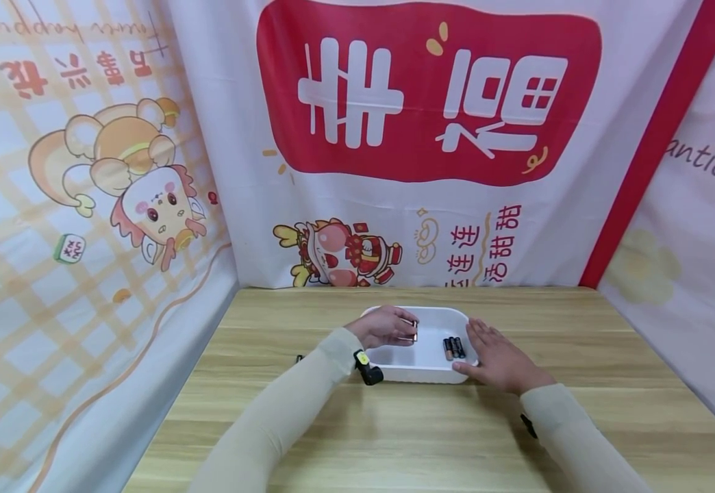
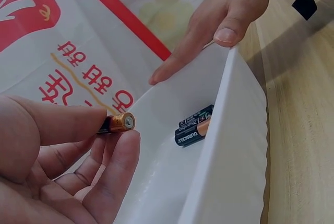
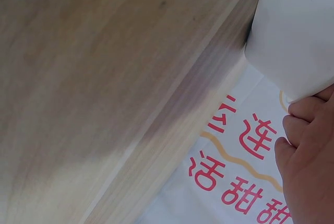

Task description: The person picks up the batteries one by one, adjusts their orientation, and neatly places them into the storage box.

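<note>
Head view shows the left hand (image 1: 388,327) above the left part of the white tray (image 1: 419,374), its thumb and fingers pinching one battery (image 2: 122,122) by the body, which leaves the coppery end exposed. A group of batteries (image 1: 453,348) lies side by side on the tray's floor at the right. The right hand (image 1: 500,359) lays straight fingers along the tray's right rim, thumb at the near corner, likely to steady it. Raised walls limit sideways travel, but the top is open, and floor shows between held battery and group. Wooden table (image 1: 394,438) extends left, right and near.
</note>
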Motion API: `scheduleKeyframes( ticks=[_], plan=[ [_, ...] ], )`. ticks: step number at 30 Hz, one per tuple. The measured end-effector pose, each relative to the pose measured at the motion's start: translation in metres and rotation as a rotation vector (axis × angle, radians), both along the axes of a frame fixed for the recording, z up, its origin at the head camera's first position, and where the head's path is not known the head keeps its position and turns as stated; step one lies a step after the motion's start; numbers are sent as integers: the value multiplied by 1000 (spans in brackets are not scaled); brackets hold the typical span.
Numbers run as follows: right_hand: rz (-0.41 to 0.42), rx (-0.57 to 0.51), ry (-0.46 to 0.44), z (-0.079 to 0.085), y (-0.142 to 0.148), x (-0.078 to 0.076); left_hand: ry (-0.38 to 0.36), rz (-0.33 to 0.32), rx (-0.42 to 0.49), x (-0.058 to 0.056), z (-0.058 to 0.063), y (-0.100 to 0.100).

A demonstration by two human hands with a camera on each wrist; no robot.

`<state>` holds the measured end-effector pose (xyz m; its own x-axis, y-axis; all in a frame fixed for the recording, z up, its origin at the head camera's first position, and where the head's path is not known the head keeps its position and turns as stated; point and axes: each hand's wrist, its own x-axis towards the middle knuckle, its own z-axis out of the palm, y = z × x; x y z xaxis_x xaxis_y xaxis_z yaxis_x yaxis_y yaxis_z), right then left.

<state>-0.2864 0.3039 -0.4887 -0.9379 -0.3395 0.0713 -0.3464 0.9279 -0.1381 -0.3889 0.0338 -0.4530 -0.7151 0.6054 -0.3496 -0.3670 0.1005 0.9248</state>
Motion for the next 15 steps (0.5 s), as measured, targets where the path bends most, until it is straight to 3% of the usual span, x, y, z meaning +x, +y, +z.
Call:
scheduleKeyframes(
  ticks=[15],
  plan=[
    [14, 5, 10, 0, 1, 0, 14, 20, -78, 3, -17, 18]
  ],
)
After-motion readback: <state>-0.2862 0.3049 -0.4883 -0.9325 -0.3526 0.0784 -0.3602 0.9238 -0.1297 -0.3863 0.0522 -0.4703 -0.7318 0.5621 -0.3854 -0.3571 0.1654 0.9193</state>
